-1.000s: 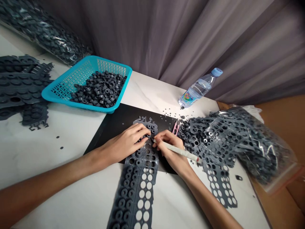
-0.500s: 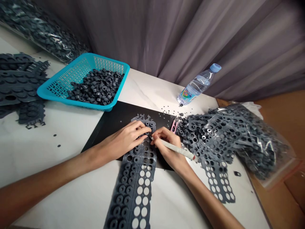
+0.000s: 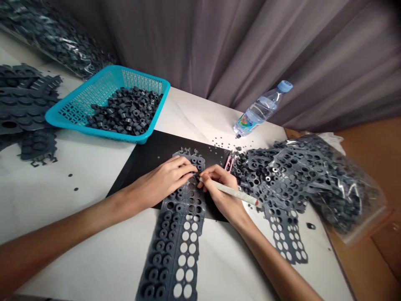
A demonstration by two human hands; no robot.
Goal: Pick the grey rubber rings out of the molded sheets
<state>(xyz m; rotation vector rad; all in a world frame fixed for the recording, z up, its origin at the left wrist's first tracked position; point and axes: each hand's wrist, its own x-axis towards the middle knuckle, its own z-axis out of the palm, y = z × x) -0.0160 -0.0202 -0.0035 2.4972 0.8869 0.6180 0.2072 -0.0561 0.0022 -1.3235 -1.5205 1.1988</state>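
A long dark grey rubber sheet (image 3: 177,225) lies lengthwise before me, with ring-shaped pieces in its left rows and many bare holes in its right rows. My left hand (image 3: 171,177) rests across the upper part of the sheet, fingers stretched out and fingertips touching it; its thumb is hidden. Close by those fingertips, my right hand (image 3: 221,186) is closed on a pen-like tool (image 3: 236,193) with a pale handle and a red end. The tool's tip points at the sheet between both hands, where fine detail is too small to tell.
A blue basket (image 3: 147,137) holds loose rubber rings. Pink snips (image 3: 229,162) lie beside a pile of punched sheets (image 3: 282,179) and a plastic bag (image 3: 354,205). A water bottle (image 3: 258,108) stands behind. More sheets (image 3: 25,108) lie left, on the white table; a black mat (image 3: 134,171) is underneath.
The view has shifted slightly. Both hands stay at nearly the same place on the sheet, and the right hand keeps its grip on the pen-like tool.
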